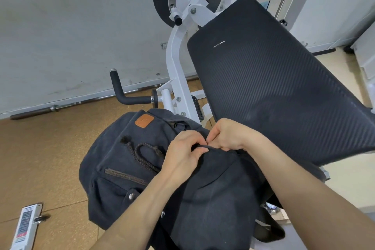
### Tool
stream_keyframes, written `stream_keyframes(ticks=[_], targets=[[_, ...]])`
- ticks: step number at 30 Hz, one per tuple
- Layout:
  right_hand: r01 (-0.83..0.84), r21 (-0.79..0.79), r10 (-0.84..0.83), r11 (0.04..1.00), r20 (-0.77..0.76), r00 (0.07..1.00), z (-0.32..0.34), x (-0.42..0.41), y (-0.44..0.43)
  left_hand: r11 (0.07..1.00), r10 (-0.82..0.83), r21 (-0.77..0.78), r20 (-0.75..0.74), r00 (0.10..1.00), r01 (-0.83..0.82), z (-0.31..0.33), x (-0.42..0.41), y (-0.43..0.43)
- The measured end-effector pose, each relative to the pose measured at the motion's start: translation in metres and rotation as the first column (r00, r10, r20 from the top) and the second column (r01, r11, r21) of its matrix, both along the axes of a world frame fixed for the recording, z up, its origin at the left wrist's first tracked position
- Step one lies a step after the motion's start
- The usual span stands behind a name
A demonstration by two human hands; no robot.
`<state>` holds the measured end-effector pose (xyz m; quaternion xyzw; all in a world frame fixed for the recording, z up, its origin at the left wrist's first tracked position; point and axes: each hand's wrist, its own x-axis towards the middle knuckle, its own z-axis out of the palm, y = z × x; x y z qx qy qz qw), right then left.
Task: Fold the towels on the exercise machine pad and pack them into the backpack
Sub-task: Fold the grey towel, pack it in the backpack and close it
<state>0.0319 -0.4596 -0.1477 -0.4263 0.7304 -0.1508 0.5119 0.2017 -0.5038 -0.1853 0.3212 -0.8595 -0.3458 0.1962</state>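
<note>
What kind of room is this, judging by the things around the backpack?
Probably a gym or home workout room. A white-framed exercise machine with a large black pad stands here, a round black weight disc hangs on it, and a barbell bar lies along the wall.

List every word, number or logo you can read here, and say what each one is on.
Nothing can be read for certain.
Brown patch on the backpack: embossed mark, too faint to read.
Black pad: small white logo mark, no legible letters.
Sticker on the white bar at bottom left: print too small and blurred.
</note>
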Motion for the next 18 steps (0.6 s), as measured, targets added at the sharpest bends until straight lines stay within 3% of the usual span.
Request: stream_keyframes(ticks=[3,5,7,9,11,15,18], targets=[[-0.092,-0.022,0.09,0.996,-0.072,0.993,-0.011,0.003,0.0,0.999,0.031,-0.02,0.026,0.999,-0.031,-0.003,0.005,0.006],[-0.071,-0.067,0.061,0.995,-0.144,0.988,-0.018,0.005,-0.001,0.993,0.056,0.097,0.06,0.997,-0.061,-0.004,0.01,0.011],[0.067,-0.071,-0.072,0.995,-0.079,0.994,-0.022,0.004,-0.002,0.942,0.113,0.306,0.104,0.988,-0.14,-0.003,0.011,0.013],[0.164,-0.058,-0.162,0.985,0.033,0.986,-0.019,0.003,-0.001,0.896,0.194,0.389,0.097,0.976,-0.216,-0.003,0.009,0.011],[0.176,-0.065,-0.168,0.982,0.111,0.979,-0.015,0.0,0.002,0.894,0.231,0.379,0.063,0.971,-0.237,-0.001,0.004,0.011],[0.156,-0.09,-0.143,0.984,0.132,0.981,-0.01,-0.002,0.006,0.941,0.272,0.219,-0.032,0.962,-0.259,-0.001,-0.004,0.014],[0.166,-0.092,-0.148,0.982,0.176,0.973,-0.008,-0.004,0.006,0.935,0.298,0.218,-0.053,0.953,-0.28,-0.002,-0.004,0.016]])
